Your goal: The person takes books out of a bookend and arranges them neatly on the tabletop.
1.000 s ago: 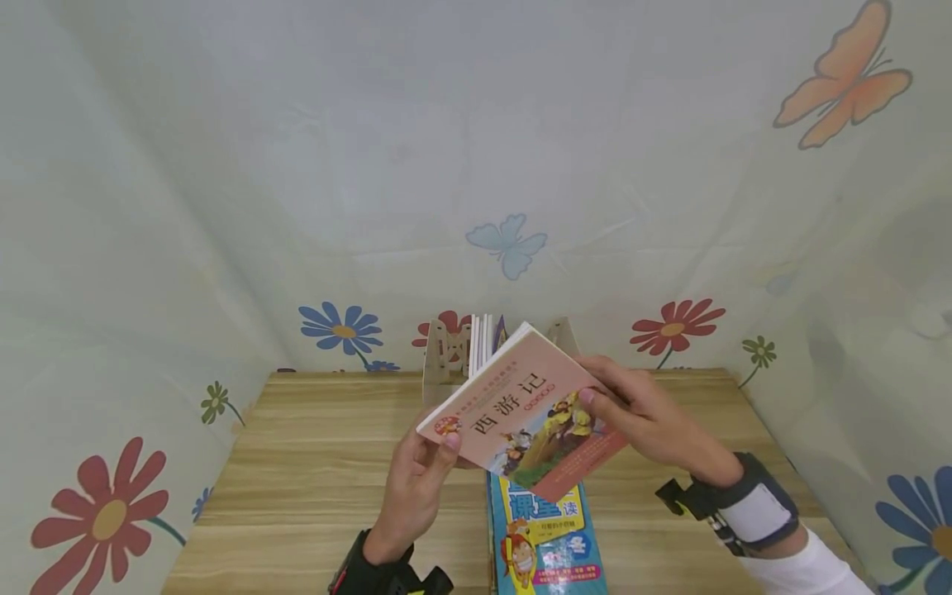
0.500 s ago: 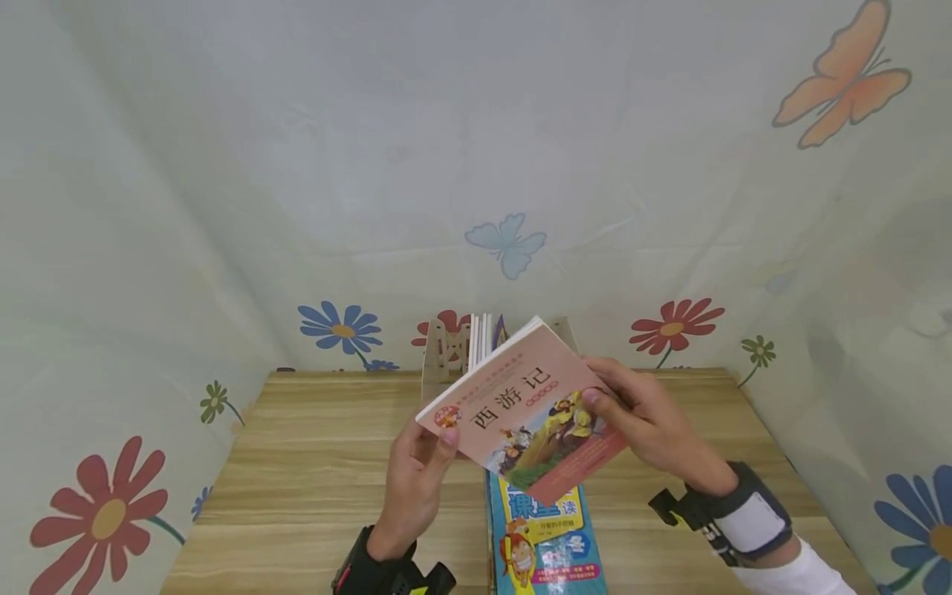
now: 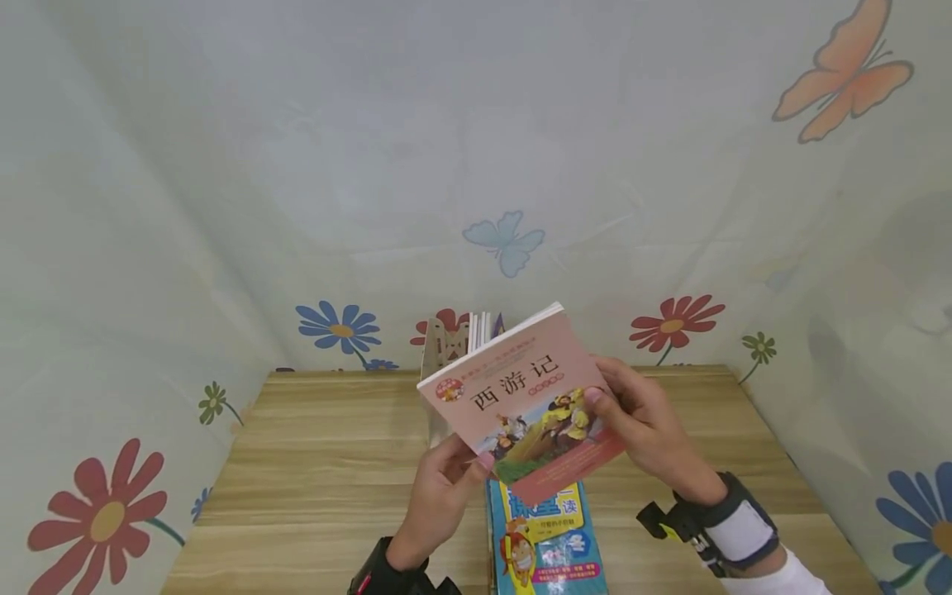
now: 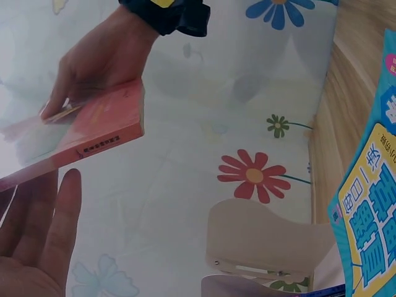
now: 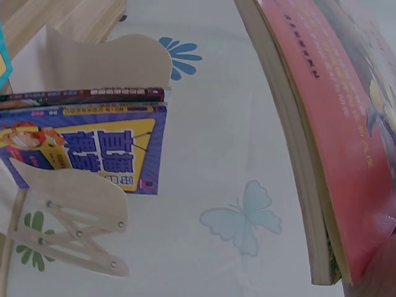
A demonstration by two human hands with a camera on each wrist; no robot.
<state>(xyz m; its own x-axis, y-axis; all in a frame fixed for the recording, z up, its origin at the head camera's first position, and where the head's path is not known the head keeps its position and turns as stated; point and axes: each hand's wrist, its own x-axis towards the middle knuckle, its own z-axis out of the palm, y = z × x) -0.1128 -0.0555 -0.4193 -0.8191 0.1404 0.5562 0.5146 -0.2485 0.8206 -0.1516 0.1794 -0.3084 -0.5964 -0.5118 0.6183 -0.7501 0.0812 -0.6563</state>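
A pink paperback book (image 3: 521,397) with dark Chinese characters and a colourful picture is raised over the table, slanted, front cover up. My right hand (image 3: 647,421) grips its right side, thumb on the cover. At the lower left corner, my left hand (image 3: 444,493) holds it with the thumb at the edge and fingers behind. In the left wrist view, the left hand's fingers (image 4: 60,229) stretch up under the book (image 4: 99,120). Below the held book lies a blue book (image 3: 554,545), its top part covered. The right wrist view shows the pink book's page edges and cover (image 5: 328,124).
A cream bookend stand (image 5: 80,210) at the back of the wooden table (image 3: 327,463) holds several upright books, among them a purple one (image 5: 86,145). The held book partly covers the stand in the head view. A flowered cloth (image 3: 357,165) surrounds the table.
The pink book has turned clockwise, so its top edge slopes less, and its upper corner has risen to the right. My left hand has shifted right and lower along its side.
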